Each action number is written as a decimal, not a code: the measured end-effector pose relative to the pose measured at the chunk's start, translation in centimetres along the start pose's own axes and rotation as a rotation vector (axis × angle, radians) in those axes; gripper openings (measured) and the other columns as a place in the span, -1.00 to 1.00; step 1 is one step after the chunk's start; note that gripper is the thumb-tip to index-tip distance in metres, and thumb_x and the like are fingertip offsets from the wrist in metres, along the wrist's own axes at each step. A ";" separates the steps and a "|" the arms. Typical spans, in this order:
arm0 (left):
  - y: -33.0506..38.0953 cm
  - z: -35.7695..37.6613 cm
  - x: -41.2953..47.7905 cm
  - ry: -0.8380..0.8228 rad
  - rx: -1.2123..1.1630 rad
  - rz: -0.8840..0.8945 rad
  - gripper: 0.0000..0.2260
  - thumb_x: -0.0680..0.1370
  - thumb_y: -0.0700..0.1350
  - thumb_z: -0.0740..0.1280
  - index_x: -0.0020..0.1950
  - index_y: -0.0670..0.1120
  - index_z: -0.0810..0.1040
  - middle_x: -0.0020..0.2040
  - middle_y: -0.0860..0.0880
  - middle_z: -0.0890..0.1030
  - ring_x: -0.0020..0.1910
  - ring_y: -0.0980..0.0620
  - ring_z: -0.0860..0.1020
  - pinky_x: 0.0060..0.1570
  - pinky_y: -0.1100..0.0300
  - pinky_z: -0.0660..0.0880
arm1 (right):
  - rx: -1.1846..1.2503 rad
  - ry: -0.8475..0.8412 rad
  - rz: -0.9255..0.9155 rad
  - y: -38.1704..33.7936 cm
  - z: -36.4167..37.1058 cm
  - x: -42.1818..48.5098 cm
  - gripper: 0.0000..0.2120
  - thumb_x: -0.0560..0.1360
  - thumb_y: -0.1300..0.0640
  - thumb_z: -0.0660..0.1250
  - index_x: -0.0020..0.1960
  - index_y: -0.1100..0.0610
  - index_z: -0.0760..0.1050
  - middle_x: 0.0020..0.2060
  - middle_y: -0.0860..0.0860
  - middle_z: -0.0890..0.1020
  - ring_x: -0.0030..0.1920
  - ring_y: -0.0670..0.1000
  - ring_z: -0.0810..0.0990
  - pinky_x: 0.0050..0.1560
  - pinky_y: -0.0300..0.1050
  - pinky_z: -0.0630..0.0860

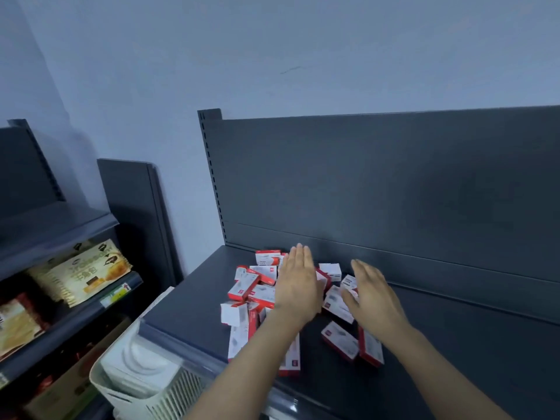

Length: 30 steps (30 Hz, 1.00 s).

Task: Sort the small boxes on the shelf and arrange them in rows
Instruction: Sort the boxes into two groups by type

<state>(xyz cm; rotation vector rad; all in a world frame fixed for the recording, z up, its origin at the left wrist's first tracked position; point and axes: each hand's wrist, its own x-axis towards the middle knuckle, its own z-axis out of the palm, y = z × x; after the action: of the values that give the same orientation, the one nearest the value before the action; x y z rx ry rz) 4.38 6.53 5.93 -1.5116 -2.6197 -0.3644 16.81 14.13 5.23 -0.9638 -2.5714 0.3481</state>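
Note:
A loose heap of several small red-and-white boxes [253,287] lies on the dark grey shelf [188,310], some flat, some on edge, pointing every way. My left hand [298,283] hovers flat over the middle of the heap with fingers straight and together, hiding boxes beneath it. To its right, my right hand [371,295] is held edge-on with fingers stretched out, beside a white-faced box [335,303]. Two boxes [339,339] lie apart near my right wrist. Neither hand holds anything.
The shelf's dark back panel [394,192] rises behind the heap. Bare shelf stretches to the right. A white slotted basket [142,380] stands below the shelf's front left corner. Another shelf unit with snack packets [81,274] is at the left.

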 end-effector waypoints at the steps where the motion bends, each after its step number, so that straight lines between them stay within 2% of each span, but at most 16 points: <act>1: -1.7 -0.1 0.3 -0.014 0.000 -0.023 -0.40 0.64 0.03 0.06 0.53 -0.22 -0.14 0.56 -0.15 -0.10 0.55 -0.06 -0.12 0.50 0.11 -0.17 | 0.004 -0.011 -0.007 -1.2 0.8 0.8 -0.42 0.58 -0.04 0.15 0.49 0.18 0.09 0.48 0.04 0.23 0.48 0.01 0.17 0.44 -0.17 0.15; 6: -8.3 0.3 1.4 -0.062 -0.013 -0.149 -0.35 0.62 0.06 0.10 0.53 -0.26 -0.10 0.56 -0.16 -0.02 0.55 -0.09 -0.05 0.51 0.11 -0.11 | -0.020 -0.087 -0.025 -5.7 4.2 3.9 -0.50 0.58 -0.04 0.17 0.44 0.15 0.20 0.36 0.04 0.38 0.37 0.02 0.34 0.32 -0.15 0.32; 10: -11.5 1.3 1.7 -0.114 -0.016 -0.243 -0.32 0.61 0.11 0.12 0.53 -0.26 -0.09 0.55 -0.17 0.02 0.54 -0.10 -0.03 0.52 0.09 -0.06 | -0.050 -0.158 -0.045 -7.5 6.6 5.8 -0.48 0.56 -0.04 0.20 0.44 0.15 0.22 0.33 0.06 0.40 0.34 0.04 0.36 0.31 -0.12 0.34; 12: -12.4 1.7 1.9 -0.151 -0.021 -0.290 -0.31 0.60 0.13 0.14 0.52 -0.27 -0.04 0.53 -0.18 0.08 0.53 -0.12 0.05 0.51 0.09 0.03 | -0.081 -0.187 -0.044 -8.0 7.4 6.5 -0.46 0.54 -0.05 0.23 0.44 0.15 0.22 0.34 0.07 0.39 0.35 0.05 0.36 0.31 -0.09 0.37; 14: -12.9 1.9 2.0 -0.183 -0.071 -0.346 -0.36 0.57 0.15 0.19 0.46 -0.26 0.15 0.44 -0.17 0.29 0.44 -0.11 0.27 0.40 0.10 0.27 | -0.114 -0.206 -0.035 -8.4 8.0 6.9 -0.47 0.54 -0.05 0.24 0.41 0.17 0.25 0.32 0.09 0.40 0.33 0.06 0.38 0.26 -0.08 0.42; 16: -13.1 1.8 2.1 -0.180 -0.105 -0.373 -0.55 0.55 0.12 0.26 0.27 -0.18 0.39 0.23 -0.10 0.51 0.19 -0.05 0.51 0.08 0.16 0.49 | -0.149 -0.207 -0.034 -8.6 8.3 7.2 -0.53 0.55 -0.04 0.23 0.37 0.18 0.30 0.27 0.09 0.44 0.27 0.06 0.43 0.18 -0.09 0.46; 18: -13.0 1.6 2.3 -0.148 -0.119 -0.383 -0.71 0.53 0.07 0.30 0.09 -0.13 0.50 0.06 -0.04 0.60 0.00 -0.02 0.59 -0.14 0.21 0.48 | -0.165 -0.187 -0.028 -8.7 8.5 7.5 -0.57 0.56 -0.01 0.21 0.34 0.18 0.32 0.26 0.10 0.44 0.24 0.06 0.45 0.14 -0.10 0.49; 21: -12.8 1.5 2.5 -0.125 -0.141 -0.405 -0.85 0.53 -0.01 0.33 -0.07 -0.08 0.50 -0.02 -0.03 0.63 -0.17 0.00 0.55 -0.20 0.21 0.49 | -0.163 -0.183 -0.010 -8.6 8.7 7.8 -0.59 0.56 0.03 0.21 0.33 0.21 0.33 0.22 0.13 0.47 0.20 0.08 0.48 0.07 -0.11 0.50; 24: -12.6 1.3 2.4 -0.099 -0.170 -0.412 -0.87 0.52 -0.06 0.33 -0.15 -0.07 0.44 -0.09 -0.02 0.62 -0.23 0.01 0.50 -0.25 0.21 0.44 | -0.201 -0.209 -0.021 -8.5 8.6 7.8 -0.70 0.55 0.16 0.21 0.26 0.22 0.38 0.15 0.13 0.52 0.14 0.09 0.51 -0.01 -0.11 0.50; 27: -12.4 0.4 2.3 -0.014 -0.149 -0.373 -0.86 0.52 -0.09 0.30 -0.19 -0.09 0.40 -0.10 -0.05 0.59 -0.23 -0.01 0.47 -0.27 0.19 0.39 | -0.249 -0.229 -0.069 -8.5 8.6 7.5 -0.67 0.51 0.33 0.21 0.26 0.25 0.39 0.17 0.18 0.49 0.18 0.14 0.47 0.08 -0.03 0.49; 30: -11.4 -0.8 2.6 0.081 -0.142 -0.318 -0.82 0.51 -0.09 0.30 -0.23 -0.12 0.37 -0.18 -0.06 0.54 -0.25 -0.03 0.44 -0.31 0.18 0.35 | -0.225 -0.159 -0.114 -8.2 7.8 7.1 -0.62 0.49 0.37 0.22 0.31 0.26 0.36 0.24 0.20 0.45 0.25 0.16 0.42 0.19 0.02 0.44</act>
<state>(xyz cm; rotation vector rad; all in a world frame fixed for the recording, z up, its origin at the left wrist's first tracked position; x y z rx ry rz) -6.77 3.04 5.47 -1.0819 -2.8202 -0.6347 3.81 12.08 2.86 -0.8898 -2.8434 0.1091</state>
